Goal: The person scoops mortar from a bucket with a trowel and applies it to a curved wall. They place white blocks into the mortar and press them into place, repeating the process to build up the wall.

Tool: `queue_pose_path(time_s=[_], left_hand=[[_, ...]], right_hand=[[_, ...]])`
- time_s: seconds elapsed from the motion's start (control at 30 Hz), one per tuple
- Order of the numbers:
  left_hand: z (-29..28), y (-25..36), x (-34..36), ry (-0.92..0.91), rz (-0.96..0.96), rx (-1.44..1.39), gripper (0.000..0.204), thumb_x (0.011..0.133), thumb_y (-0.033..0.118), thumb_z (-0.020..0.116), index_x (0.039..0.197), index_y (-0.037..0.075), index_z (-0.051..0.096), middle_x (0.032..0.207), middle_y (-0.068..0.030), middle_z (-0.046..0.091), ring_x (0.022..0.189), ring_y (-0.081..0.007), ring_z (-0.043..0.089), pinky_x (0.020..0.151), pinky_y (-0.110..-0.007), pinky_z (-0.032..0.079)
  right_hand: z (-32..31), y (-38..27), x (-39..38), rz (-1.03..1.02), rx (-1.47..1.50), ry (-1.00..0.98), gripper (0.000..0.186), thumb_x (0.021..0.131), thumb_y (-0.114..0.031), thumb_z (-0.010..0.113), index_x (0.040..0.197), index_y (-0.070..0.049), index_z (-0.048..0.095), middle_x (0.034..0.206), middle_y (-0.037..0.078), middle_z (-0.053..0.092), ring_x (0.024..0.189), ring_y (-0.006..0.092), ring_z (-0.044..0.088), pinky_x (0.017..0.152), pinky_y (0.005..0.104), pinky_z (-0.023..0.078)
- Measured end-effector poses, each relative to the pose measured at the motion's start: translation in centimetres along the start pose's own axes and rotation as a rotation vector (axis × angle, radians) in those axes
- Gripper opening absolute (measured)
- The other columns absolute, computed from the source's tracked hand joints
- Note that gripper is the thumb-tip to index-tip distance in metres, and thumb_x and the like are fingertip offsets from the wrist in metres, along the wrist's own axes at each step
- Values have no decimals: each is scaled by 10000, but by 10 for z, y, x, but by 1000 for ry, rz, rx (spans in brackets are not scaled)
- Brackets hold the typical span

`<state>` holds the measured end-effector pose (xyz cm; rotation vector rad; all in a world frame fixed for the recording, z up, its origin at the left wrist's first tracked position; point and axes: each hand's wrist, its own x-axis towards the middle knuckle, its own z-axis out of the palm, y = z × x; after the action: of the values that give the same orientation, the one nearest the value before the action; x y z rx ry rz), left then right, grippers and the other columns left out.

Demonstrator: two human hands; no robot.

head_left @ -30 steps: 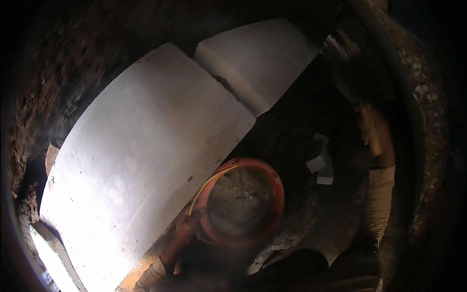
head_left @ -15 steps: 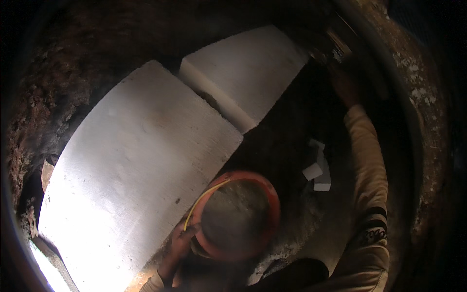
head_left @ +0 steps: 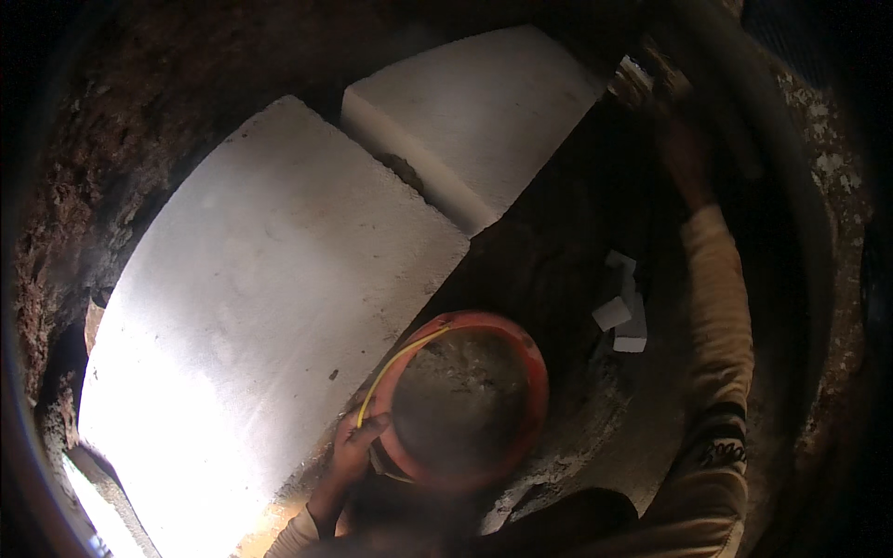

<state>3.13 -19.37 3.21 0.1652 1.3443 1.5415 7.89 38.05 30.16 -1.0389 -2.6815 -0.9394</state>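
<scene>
An orange-red round basin (head_left: 538, 391) holds a dull grey-brown, mortar-like mass (head_left: 456, 400). At its left rim, my left hand (head_left: 355, 446) is closed on the edge, thumb on top, beside a thin yellow cord (head_left: 391, 361) that curves along the rim. My right arm reaches far out to the upper right. There my right hand (head_left: 686, 153) is dark and smeared by motion, so its fingers do not show. Close beyond it, by the end of the far white block (head_left: 484, 102), is a blurred light-and-brown object (head_left: 637, 82); whether I hold it is unclear.
A larger white block (head_left: 270, 279) lies left of the basin, a narrow gap separating it from the far one. Small white block pieces (head_left: 630, 325) lie right of the basin. Rough brown earth (head_left: 74, 186) rises at left; a pale-spotted wall edge (head_left: 833, 177) curves along the right.
The view has shifted slightly. My right hand has moved a little to the right, and the blurred object near it looks different. My left hand keeps its hold on the basin rim.
</scene>
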Motion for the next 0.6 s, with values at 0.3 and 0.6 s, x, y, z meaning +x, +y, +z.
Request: queue_pose_path(time_s=[0.3,0.6], left_hand=[[-2,-7,0,73,-22,119,187,962,175,633,1061,23,679,936,21,636,921,-113,583,877,-294,452],[3,13,0,-70,11,86,309,982,122,616,1268,7,616,1081,5,613,1035,-117,556,953,-287,429]], right_hand=[[-71,8,-265,-2,668,-296,388,1009,-261,632,1323,-34,602,1180,164,675,1064,288,658,871,407,507],[-76,-104,-320,-383,292,-963,393,998,-332,609,1292,-70,620,1054,183,705,795,391,674,738,467,506]])
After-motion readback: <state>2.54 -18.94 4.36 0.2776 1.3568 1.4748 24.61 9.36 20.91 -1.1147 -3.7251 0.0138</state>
